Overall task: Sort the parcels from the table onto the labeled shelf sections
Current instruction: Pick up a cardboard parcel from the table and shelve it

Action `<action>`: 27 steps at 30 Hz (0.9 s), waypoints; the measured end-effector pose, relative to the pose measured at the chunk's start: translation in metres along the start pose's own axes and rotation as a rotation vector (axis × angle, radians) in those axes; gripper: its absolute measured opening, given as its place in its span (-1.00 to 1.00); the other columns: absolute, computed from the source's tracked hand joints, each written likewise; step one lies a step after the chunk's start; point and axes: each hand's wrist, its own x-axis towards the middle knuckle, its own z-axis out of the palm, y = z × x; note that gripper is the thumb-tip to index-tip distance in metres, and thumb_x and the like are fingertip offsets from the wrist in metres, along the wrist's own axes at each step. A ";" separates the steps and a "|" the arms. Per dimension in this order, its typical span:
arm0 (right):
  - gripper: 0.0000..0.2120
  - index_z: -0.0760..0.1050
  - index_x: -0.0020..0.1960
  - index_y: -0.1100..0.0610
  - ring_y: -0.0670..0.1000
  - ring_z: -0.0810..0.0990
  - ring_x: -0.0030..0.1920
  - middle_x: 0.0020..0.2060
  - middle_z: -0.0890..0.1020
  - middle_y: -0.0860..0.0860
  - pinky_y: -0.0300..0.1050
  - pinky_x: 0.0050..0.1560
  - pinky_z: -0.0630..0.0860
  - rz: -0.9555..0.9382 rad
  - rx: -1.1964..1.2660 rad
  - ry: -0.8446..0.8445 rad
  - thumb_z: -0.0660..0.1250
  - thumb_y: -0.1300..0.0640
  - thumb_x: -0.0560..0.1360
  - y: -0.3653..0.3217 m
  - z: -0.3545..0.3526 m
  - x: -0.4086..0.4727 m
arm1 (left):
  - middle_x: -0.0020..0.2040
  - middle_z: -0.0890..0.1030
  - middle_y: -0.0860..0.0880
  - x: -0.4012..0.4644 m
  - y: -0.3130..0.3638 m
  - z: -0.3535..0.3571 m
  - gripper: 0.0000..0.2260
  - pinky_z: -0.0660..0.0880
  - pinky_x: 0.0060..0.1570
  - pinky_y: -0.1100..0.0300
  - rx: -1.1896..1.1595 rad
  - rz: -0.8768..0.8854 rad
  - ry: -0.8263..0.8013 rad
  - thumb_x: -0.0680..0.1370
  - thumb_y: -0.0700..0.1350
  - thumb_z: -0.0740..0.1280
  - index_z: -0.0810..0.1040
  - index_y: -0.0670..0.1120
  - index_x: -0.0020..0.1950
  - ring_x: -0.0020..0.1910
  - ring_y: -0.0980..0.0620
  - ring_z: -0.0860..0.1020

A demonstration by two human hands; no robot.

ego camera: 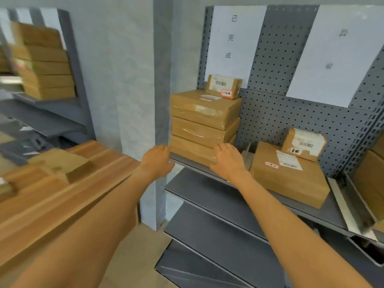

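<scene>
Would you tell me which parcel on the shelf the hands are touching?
The bottom parcel of the left stack: the left hand and right hand rest on its front, while the other parcels sit untouched.

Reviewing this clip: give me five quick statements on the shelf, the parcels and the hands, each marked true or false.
1. Both hands touch the lowest parcel of the left stack. True: left hand at its left end, right hand on its front.
2. A small parcel tops that stack. True.
3. The right section holds no parcels. False: a large parcel lies there with a small labelled box on it.
4. The shelf back is solid wood. False: perforated grey metal.
5. Paper signs hang on the back. True.
</scene>
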 end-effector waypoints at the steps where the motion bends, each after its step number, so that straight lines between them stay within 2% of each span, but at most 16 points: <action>1: -0.42 0.27 0.42 0.20 0.12 0.36 0.32 0.31 0.43 0.11 -0.03 0.31 0.29 -0.028 0.014 0.004 0.31 -0.06 0.51 -0.020 0.000 0.003 | 0.32 0.44 -0.17 -0.012 -0.020 -0.004 -0.55 0.38 0.22 -0.01 0.017 -0.032 0.008 0.58 0.06 0.24 0.36 -0.19 0.37 0.31 -0.18 0.39; 3: -0.47 0.30 0.38 0.19 0.12 0.37 0.27 0.27 0.44 0.09 -0.05 0.19 0.30 -0.082 0.060 0.004 0.31 -0.02 0.51 -0.056 -0.002 0.009 | 0.33 0.44 -0.17 -0.034 -0.054 -0.013 -0.56 0.37 0.23 0.00 0.040 -0.106 0.024 0.59 0.04 0.24 0.37 -0.19 0.36 0.32 -0.17 0.38; 5: -0.55 0.33 0.32 0.17 0.10 0.37 0.23 0.24 0.45 0.08 -0.07 0.12 0.30 -0.145 0.102 0.004 0.29 0.01 0.51 -0.095 -0.005 0.018 | 0.31 0.45 -0.15 -0.058 -0.088 -0.023 -0.60 0.40 0.16 0.05 0.058 -0.188 0.036 0.59 0.02 0.23 0.38 -0.18 0.35 0.30 -0.15 0.40; 7: -0.51 0.30 0.36 0.18 0.10 0.37 0.26 0.27 0.43 0.09 -0.07 0.18 0.33 -0.224 0.122 0.016 0.29 0.00 0.52 -0.134 -0.008 0.029 | 0.30 0.46 -0.12 -0.083 -0.123 -0.033 -0.64 0.38 0.02 0.12 0.079 -0.255 0.036 0.60 -0.01 0.21 0.39 -0.15 0.33 0.27 -0.12 0.43; 10: -0.41 0.21 0.45 0.20 0.11 0.31 0.37 0.36 0.37 0.10 -0.08 0.31 0.26 -0.351 0.133 0.052 0.31 0.01 0.52 -0.191 -0.012 0.044 | 0.29 0.46 -0.11 -0.119 -0.171 -0.046 -0.64 0.42 -0.10 0.08 0.082 -0.361 0.034 0.58 -0.01 0.24 0.39 -0.15 0.31 0.21 -0.13 0.47; 14: -0.38 0.21 0.46 0.22 0.11 0.29 0.38 0.36 0.36 0.11 -0.07 0.37 0.20 -0.479 0.179 0.069 0.30 0.01 0.50 -0.260 -0.011 0.061 | 0.31 0.46 -0.12 -0.164 -0.224 -0.055 -0.60 0.48 0.12 -0.02 0.106 -0.491 0.043 0.56 0.00 0.27 0.39 -0.15 0.34 0.27 -0.15 0.44; 19: -0.36 0.21 0.46 0.22 0.11 0.29 0.40 0.38 0.35 0.11 -0.08 0.40 0.19 -0.590 0.250 0.070 0.33 0.03 0.47 -0.332 0.001 0.079 | 0.29 0.47 -0.11 -0.203 -0.280 -0.058 -0.60 0.44 0.13 0.00 0.129 -0.644 0.037 0.54 0.00 0.30 0.39 -0.14 0.32 0.28 -0.13 0.43; 22: -0.43 0.27 0.40 0.20 0.11 0.34 0.34 0.32 0.41 0.09 -0.06 0.31 0.31 -0.647 0.305 0.066 0.33 0.06 0.46 -0.369 0.012 0.098 | 0.30 0.46 -0.11 -0.213 -0.311 -0.056 -0.58 0.46 0.17 0.00 0.143 -0.716 0.015 0.55 0.00 0.29 0.38 -0.15 0.35 0.29 -0.13 0.41; 27: -0.49 0.33 0.32 0.13 0.06 0.41 0.26 0.24 0.47 0.03 -0.11 0.16 0.35 -0.712 0.336 0.061 0.37 0.02 0.44 -0.421 0.032 0.141 | 0.30 0.46 -0.10 -0.209 -0.362 -0.047 -0.58 0.44 0.16 0.03 0.158 -0.812 0.002 0.55 0.00 0.29 0.39 -0.15 0.34 0.31 -0.12 0.40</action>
